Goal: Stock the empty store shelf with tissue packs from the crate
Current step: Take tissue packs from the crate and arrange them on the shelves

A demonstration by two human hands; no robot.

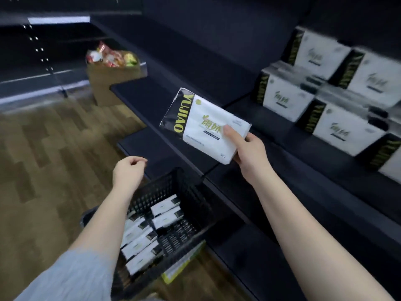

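**One tissue pack in hand, more waiting in the crate**

The right hand grips a tissue pack by its lower right corner, thumb pressed on the white printed face and the other fingers wrapped behind it. The pack is held in the air, tilted, its black end band with yellow lettering pointing up and away from the hand. Beyond it, further from the hand, runs the dark shelf, whose near stretch is bare.

To the right of that hand, on the same shelving, stocked tissue packs stand in stacked rows, white faces outward and black bands to their left; they are blurred.

The left hand hangs in the air with its fingers loosely curled and holds nothing. Directly below it and between the two forearms sits the black crate, a mesh-walled basket on the wooden floor. Inside, remaining packs lie in rows along the side under the left forearm, with two more near the far wall.

Well beyond the left hand, a cardboard box stands on the floor, heaped with colourful packets that are too blurred to identify
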